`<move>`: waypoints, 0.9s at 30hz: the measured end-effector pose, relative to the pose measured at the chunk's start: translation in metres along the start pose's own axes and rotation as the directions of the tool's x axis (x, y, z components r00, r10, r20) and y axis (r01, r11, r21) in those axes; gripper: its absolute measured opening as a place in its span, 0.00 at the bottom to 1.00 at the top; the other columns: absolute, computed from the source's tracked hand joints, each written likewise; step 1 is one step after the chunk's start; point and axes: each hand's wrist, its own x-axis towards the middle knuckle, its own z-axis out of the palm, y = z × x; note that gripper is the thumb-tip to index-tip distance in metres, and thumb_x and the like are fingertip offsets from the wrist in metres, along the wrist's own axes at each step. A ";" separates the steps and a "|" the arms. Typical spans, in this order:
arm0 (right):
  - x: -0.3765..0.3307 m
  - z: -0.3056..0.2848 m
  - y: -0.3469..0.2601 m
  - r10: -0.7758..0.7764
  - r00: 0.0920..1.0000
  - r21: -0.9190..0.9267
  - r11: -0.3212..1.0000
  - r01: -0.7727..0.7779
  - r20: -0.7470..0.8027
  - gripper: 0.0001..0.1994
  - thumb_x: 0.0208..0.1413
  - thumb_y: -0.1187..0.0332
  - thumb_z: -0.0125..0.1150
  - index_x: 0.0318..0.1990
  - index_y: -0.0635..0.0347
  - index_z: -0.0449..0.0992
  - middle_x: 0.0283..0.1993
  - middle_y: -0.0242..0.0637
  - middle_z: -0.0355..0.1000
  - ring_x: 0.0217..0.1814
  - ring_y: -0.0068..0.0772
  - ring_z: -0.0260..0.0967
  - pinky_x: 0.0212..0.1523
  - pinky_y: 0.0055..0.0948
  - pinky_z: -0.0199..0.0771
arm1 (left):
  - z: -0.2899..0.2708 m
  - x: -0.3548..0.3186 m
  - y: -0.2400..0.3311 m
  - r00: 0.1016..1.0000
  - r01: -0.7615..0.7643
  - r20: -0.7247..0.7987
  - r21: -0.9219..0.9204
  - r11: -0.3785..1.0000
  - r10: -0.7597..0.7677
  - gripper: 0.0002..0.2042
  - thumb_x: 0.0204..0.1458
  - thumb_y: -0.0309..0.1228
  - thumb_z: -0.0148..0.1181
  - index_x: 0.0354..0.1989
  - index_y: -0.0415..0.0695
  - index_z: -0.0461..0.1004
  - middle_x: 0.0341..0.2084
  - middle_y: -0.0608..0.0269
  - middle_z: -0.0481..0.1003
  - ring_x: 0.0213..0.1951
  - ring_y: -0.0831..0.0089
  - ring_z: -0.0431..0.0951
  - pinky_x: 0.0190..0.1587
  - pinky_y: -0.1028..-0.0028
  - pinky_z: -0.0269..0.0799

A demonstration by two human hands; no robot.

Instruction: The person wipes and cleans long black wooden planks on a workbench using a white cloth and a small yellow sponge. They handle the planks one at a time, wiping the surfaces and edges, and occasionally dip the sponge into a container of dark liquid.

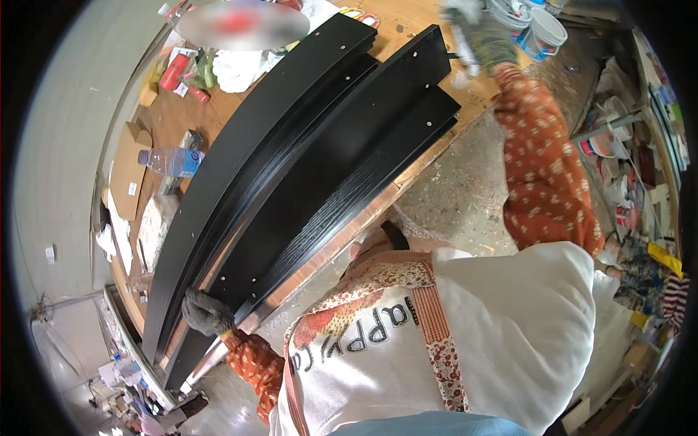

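Observation:
Long black wooden boards [305, 160] lie stacked lengthwise on a brown workbench [174, 116], with small pale dowel holes along their edges. My left hand [206, 312], in a dark grey glove, grips the near end of the boards at the lower left. My right hand [476, 36], in a grey glove and blurred, is raised at the far end of the boards near the top; whether it touches them or holds anything is unclear. My sleeves are orange with a floral print, and a white apron covers my front.
On the workbench to the left lie a plastic water bottle [172, 161], cardboard pieces [129, 171], rags [240, 69] and a red can [173, 71]. White paint buckets [542, 30] stand at the top right. Cluttered shelves with tins [629, 167] run along the right, above a concrete floor [458, 189].

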 end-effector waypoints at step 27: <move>-0.093 0.035 -0.026 -0.725 0.605 0.166 0.586 0.793 -0.331 0.13 0.54 0.69 0.61 0.47 0.46 0.74 0.44 0.37 0.75 0.47 0.44 0.72 0.48 0.39 0.71 | 0.034 0.018 0.048 0.704 -0.031 0.633 -0.424 0.905 0.322 0.29 0.52 0.50 0.56 0.56 0.41 0.67 0.49 0.45 0.70 0.52 0.48 0.70 0.55 0.55 0.64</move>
